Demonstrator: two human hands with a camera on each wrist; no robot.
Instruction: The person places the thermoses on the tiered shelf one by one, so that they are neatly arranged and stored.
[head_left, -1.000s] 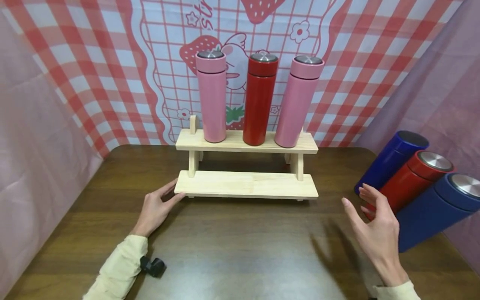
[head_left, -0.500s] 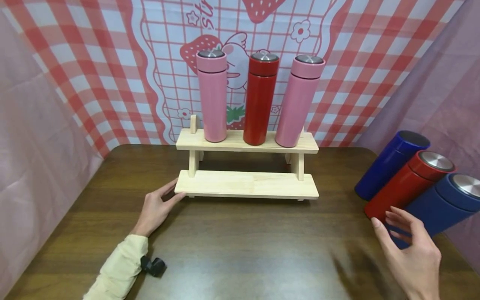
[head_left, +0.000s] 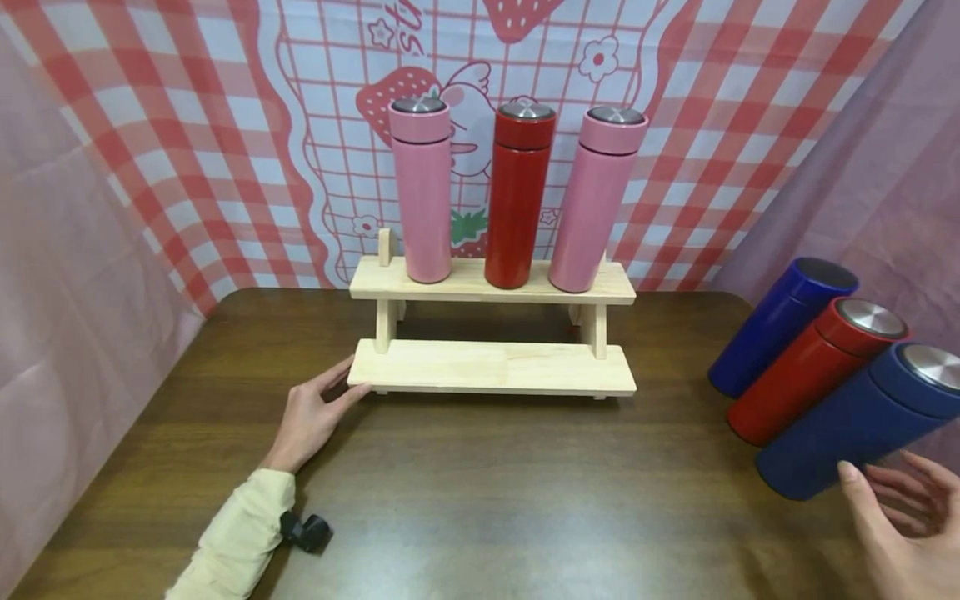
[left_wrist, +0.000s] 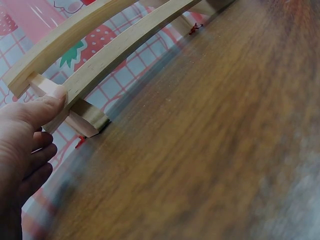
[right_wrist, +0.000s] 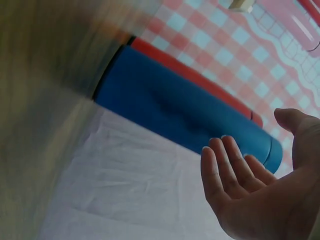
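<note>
At the left end of the two-tier wooden display shelf (head_left: 491, 367), my left hand (head_left: 307, 421) pinches the lower board's corner. In the left wrist view its thumb (left_wrist: 52, 97) lies against the board (left_wrist: 105, 65), with the other fingers behind. My right hand (head_left: 911, 521), partly cut off in the head view, is beside the dark blue thermos (head_left: 847, 429) at the right. The right wrist view has its fingers (right_wrist: 232, 165) spread from the thumb near the capped end of that thermos (right_wrist: 175, 105). I cannot tell whether they touch it.
On the upper board stand a pink thermos (head_left: 423, 200), a red thermos (head_left: 519, 200) and another pink thermos (head_left: 598, 204). A red thermos (head_left: 810, 379) and a glossy blue thermos (head_left: 776, 333) stand behind the dark blue one. A checked cloth (head_left: 720, 167) hangs behind the wooden table (head_left: 465, 500).
My right hand has moved right and toward me, past the red thermos to the near side of the dark blue one. My left hand has stayed on the shelf.
</note>
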